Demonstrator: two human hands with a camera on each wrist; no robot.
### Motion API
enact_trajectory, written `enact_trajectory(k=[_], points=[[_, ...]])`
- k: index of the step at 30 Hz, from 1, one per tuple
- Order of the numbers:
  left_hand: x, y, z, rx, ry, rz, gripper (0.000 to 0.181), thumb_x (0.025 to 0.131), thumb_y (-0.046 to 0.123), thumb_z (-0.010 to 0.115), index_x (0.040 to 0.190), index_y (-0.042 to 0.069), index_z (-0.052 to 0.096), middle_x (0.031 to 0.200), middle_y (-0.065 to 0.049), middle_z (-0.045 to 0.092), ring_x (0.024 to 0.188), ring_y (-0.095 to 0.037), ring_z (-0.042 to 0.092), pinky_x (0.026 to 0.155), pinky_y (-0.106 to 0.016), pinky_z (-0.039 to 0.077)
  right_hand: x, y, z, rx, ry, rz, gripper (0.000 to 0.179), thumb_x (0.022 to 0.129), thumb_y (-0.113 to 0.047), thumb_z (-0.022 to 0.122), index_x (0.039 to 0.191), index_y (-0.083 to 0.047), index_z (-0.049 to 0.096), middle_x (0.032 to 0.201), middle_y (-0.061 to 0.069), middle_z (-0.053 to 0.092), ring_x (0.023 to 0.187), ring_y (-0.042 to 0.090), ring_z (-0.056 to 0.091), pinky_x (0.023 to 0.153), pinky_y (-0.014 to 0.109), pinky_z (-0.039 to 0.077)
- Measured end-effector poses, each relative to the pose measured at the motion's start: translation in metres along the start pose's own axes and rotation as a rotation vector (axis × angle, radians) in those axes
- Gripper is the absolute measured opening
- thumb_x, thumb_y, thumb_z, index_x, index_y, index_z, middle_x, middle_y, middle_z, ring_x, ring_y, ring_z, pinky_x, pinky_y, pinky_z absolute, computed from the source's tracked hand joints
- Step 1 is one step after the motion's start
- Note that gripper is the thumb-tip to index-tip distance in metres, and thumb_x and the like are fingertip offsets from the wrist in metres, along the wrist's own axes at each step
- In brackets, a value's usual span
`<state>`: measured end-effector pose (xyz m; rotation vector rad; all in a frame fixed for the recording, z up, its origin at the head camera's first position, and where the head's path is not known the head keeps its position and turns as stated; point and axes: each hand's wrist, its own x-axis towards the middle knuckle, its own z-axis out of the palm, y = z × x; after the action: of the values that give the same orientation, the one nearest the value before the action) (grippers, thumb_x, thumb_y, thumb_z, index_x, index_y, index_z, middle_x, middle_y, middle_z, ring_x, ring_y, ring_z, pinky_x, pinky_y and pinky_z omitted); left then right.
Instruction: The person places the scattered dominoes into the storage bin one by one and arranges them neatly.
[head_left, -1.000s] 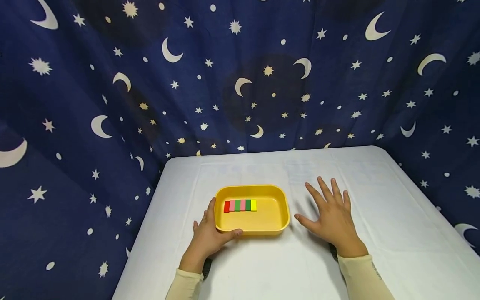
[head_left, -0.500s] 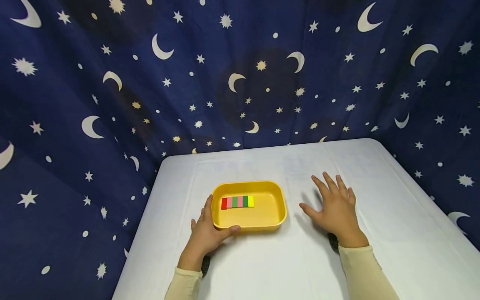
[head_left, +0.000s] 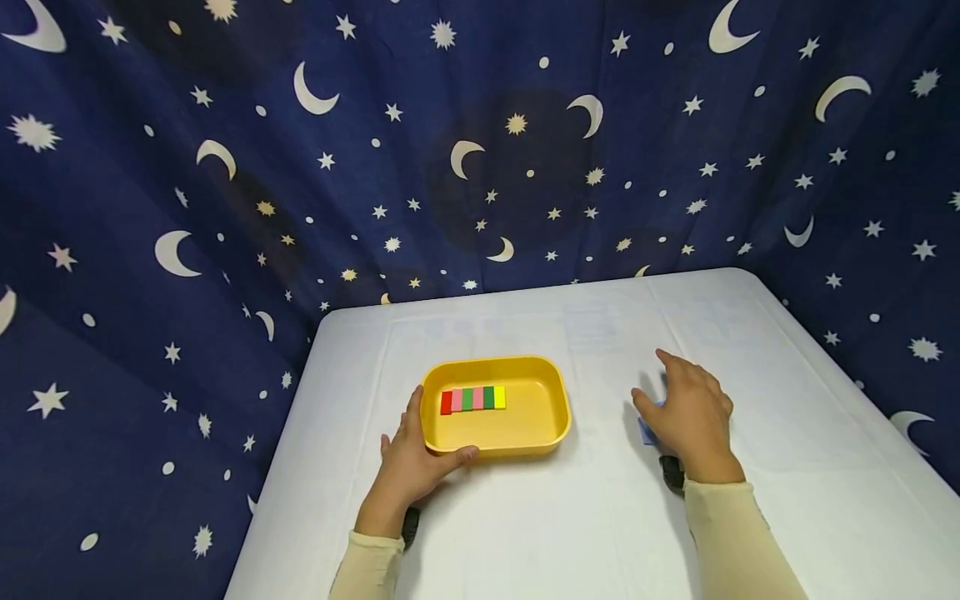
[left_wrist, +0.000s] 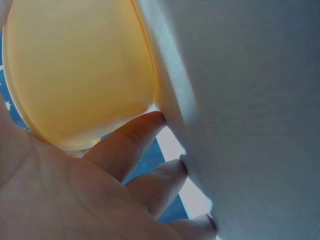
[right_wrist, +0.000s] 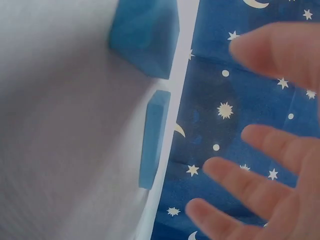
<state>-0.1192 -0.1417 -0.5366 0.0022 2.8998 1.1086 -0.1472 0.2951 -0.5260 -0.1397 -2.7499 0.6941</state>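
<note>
A yellow tray [head_left: 525, 429] stands on the table, with a row of several thin coloured tiles [head_left: 472, 399] inside: red, pink, green and yellow. My left hand [head_left: 411, 471] holds its near left corner, thumb along the front wall and index finger on the left side. In the left wrist view the other fingertips [left_wrist: 172, 170] rest on the tabletop. My right hand [head_left: 693, 417] hovers at the right with parted fingers, holding nothing. Beneath it a blue piece [head_left: 647, 432] peeks out. The right wrist view has a blue block [right_wrist: 145, 37] and a narrower blue piece [right_wrist: 154, 140] on the cloth.
White cloth covers the table [head_left: 555, 533]. A dark blue curtain [head_left: 420, 150] with moons and stars hangs behind and at both sides. Black wrist straps [head_left: 672, 473] sit under the sleeve ends.
My right hand has shifted right and turned, its fingers less spread, and a blue piece now shows under it. The left hand keeps its place on the tray. The head view has shifted slightly.
</note>
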Motion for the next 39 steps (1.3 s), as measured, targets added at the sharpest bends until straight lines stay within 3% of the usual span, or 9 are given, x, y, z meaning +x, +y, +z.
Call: enact_trajectory(k=[4,12,18,27,33,39], points=[[0.0002,-0.0005,-0.0004,-0.002,-0.001,0.002,0.148,0.060,0.089,0.079,0.171,0.031,0.001,0.167,-0.015,0.038,0.157,-0.040,0.027,0.120,-0.074,0.001,0.0001,0.0000,-0.0001,-0.022,-0.035,0.076,0.083,0.090,-0.039,0.080,0.157,-0.005,0.045,0.145,0.032,0.055,0.128,0.063,0.044,0.088,0.078,0.035],[-0.0013,0.0002,-0.0010,-0.003,-0.002,-0.006,0.148,0.060,0.089,0.080,0.171,0.030,0.001,0.166,-0.015,0.039,0.156,-0.041,0.027,0.121,-0.074,0.002,0.0001,0.0001,-0.0018,-0.085,-0.139,0.165,0.094,0.085,-0.051,0.082,0.157,-0.004,0.043,0.143,0.036,0.055,0.117,0.066,0.049,0.080,0.078,0.040],[-0.0015,0.0012,-0.0020,-0.001,-0.005,-0.007,0.148,0.060,0.090,0.079,0.171,0.031,0.000,0.166,-0.015,0.038,0.157,-0.040,0.026,0.121,-0.074,0.000,-0.0007,0.0011,-0.0031,-0.084,-0.144,0.166,0.091,0.082,-0.046,0.084,0.154,-0.004,0.047,0.139,0.035,0.058,0.116,0.064,0.049,0.080,0.078,0.039],[-0.0004,0.0006,-0.0017,0.001,0.008,-0.003,0.148,0.061,0.087,0.081,0.171,0.029,0.002,0.165,-0.015,0.040,0.156,-0.040,0.027,0.120,-0.074,0.001,-0.0023,0.0029,-0.0030,-0.071,-0.113,0.137,0.080,0.082,-0.043,0.084,0.146,-0.005,0.056,0.116,0.021,0.072,0.104,0.055,0.056,0.076,0.071,0.040],[-0.0006,0.0011,-0.0012,-0.001,0.010,-0.004,0.148,0.060,0.088,0.081,0.171,0.030,0.002,0.164,-0.016,0.042,0.156,-0.040,0.028,0.121,-0.074,0.001,-0.0030,0.0046,-0.0070,-0.090,-0.152,0.193,0.083,0.083,-0.050,0.082,0.147,-0.005,0.055,0.125,0.033,0.062,0.108,0.063,0.049,0.074,0.075,0.040],[0.0003,0.0000,0.0007,0.004,0.007,-0.003,0.147,0.061,0.087,0.081,0.171,0.032,0.000,0.165,-0.016,0.041,0.156,-0.041,0.027,0.121,-0.074,0.001,-0.0033,0.0037,-0.0070,-0.118,-0.174,0.216,0.080,0.083,-0.052,0.079,0.142,-0.002,0.058,0.120,0.038,0.058,0.107,0.063,0.046,0.073,0.077,0.040]])
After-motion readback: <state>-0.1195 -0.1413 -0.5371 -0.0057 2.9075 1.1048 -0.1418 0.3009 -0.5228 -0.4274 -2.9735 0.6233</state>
